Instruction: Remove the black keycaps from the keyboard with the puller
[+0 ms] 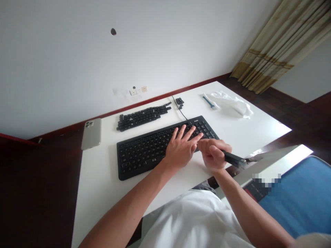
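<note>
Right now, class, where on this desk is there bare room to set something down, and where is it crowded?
Bare desk runs between the phone and the black keyboard, and another patch lies between the keyboard and the white cloth. It is crowded over the keyboard's right end, where the left hand and right hand sit, and along the loose keycaps.

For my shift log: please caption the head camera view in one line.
The left hand rests on a black keyboard while the right hand grips a dark-handled tool beside it.
</note>
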Demonstrator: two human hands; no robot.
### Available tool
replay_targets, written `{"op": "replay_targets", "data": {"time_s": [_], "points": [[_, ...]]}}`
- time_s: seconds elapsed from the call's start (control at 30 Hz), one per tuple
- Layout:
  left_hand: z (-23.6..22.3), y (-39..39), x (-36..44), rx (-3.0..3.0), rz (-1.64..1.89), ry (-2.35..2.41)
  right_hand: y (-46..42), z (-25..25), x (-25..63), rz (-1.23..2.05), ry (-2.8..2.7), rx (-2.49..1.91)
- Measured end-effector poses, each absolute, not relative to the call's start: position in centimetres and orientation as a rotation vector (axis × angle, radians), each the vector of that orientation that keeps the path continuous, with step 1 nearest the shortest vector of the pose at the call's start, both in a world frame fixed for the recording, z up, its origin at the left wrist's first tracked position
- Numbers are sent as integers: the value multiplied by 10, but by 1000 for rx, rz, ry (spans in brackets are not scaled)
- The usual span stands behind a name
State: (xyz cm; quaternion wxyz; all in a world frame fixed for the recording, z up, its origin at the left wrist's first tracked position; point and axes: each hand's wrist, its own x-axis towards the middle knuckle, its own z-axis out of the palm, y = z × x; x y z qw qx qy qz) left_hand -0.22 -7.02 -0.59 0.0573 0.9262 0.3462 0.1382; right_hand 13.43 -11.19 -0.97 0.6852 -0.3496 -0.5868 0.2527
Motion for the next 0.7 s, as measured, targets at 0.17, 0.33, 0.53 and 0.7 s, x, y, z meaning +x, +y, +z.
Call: {"op": "replay_targets", "data": {"time_s": [0.17,0.33,0.53,0.7], "points": [[-6,-70,-1,2763,414,1035,-115,-13,126,468,-1224,-758],[-2,-67,-3,2605,587,980,-119,-13,131,301,-1191,-955],[5,-51,-12,1822,867,901,-113,6,129,278,-1419,-1136],[9,-43,-12,1007,922,781,-97,13,128,388,-1703,-1157]]}}
